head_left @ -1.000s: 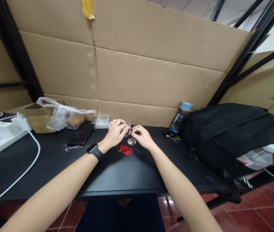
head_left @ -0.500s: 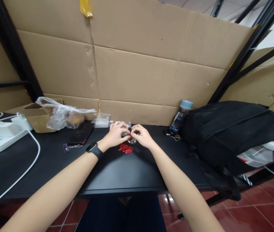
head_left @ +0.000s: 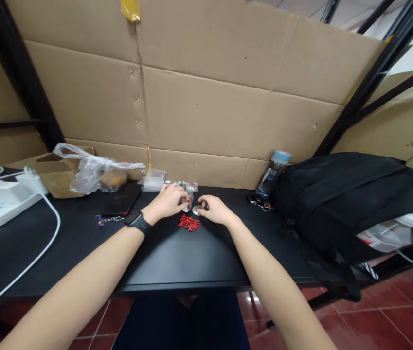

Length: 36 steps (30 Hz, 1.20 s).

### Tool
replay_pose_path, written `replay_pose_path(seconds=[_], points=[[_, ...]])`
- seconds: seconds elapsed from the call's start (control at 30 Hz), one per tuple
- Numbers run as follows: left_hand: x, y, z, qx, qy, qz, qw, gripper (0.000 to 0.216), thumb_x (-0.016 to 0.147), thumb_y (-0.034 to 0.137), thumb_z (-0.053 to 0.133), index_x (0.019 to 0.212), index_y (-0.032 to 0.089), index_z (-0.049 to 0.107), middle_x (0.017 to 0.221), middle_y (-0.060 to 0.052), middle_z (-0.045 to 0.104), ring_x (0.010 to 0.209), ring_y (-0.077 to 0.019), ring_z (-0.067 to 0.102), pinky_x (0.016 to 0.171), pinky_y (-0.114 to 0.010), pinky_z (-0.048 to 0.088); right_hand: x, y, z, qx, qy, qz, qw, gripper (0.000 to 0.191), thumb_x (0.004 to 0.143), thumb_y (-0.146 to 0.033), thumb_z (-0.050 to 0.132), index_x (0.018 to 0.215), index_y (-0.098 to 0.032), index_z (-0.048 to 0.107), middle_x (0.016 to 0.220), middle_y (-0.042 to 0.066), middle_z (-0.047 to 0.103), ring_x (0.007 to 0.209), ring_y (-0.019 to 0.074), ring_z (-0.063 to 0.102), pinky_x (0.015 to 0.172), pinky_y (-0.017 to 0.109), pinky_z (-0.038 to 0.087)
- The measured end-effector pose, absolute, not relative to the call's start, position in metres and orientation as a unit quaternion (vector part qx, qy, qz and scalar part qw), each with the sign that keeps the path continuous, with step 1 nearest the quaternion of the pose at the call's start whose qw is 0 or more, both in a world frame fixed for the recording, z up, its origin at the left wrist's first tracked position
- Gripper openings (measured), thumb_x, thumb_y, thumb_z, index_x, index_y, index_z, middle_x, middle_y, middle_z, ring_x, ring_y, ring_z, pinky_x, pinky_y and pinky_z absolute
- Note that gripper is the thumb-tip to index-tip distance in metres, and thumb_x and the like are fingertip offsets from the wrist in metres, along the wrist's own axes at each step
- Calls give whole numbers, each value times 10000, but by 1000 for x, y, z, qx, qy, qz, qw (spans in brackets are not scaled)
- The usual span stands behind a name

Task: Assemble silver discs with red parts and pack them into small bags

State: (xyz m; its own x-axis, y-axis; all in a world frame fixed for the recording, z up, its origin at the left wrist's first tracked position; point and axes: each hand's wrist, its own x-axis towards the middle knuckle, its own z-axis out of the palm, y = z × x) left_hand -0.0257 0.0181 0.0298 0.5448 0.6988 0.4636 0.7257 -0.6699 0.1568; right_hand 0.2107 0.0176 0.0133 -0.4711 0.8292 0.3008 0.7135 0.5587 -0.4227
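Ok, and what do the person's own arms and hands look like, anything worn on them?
The left hand and right hand are both gloveless. A dark watch with a rectangular face and dark band is worn on the left arm. The right arm shows nothing worn. No sleeves are in view.

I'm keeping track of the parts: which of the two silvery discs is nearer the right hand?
The right disc, by the thumb of the right hand; the left disc lies by the left hand instead.
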Motion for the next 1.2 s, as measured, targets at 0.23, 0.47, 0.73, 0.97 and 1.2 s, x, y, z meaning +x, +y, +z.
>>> replay_pose_path(seconds=[0.23,0.47,0.73,0.97,1.2], points=[[-30,19,28,-881,-425,-202,36,107,845,236,604,821,248,708,869,-57,716,967,-264,614,937,-421,303,207,12,16,-473,-857,80,186,82,870,-238,676,932,-229,728,891,25,670,801,143,614,703,239,396],[-32,21,24,-868,-464,-170,50,117,794,270,626,725,225,708,747,-82,682,853,-281,632,952,-478,312,208,11,18,-479,-856,60,186,52,868,-199,664,886,-234,699,893,27,685,806,161,620,654,242,362],[-31,14,28,-866,-473,-146,72,171,830,206,586,711,225,707,721,-82,685,798,-268,635,923,-479,325,204,7,18,-486,-857,43,164,108,915,-197,572,943,-249,662,973,32,683,855,180,628,673,258,360],[-29,13,27,-858,-487,-155,47,180,844,193,602,688,197,692,722,-94,692,832,-282,646,935,-488,294,201,5,21,-503,-854,19,134,126,944,-229,541,965,-239,665,1006,48,682,888,185,636,705,263,380],[-26,12,24,-861,-492,-102,81,191,869,158,532,806,176,711,848,-125,739,916,-289,638,902,-465,306,201,4,19,-519,-845,8,127,145,941,-226,530,991,-217,665,1028,63,699,915,194,666,747,269,402]])
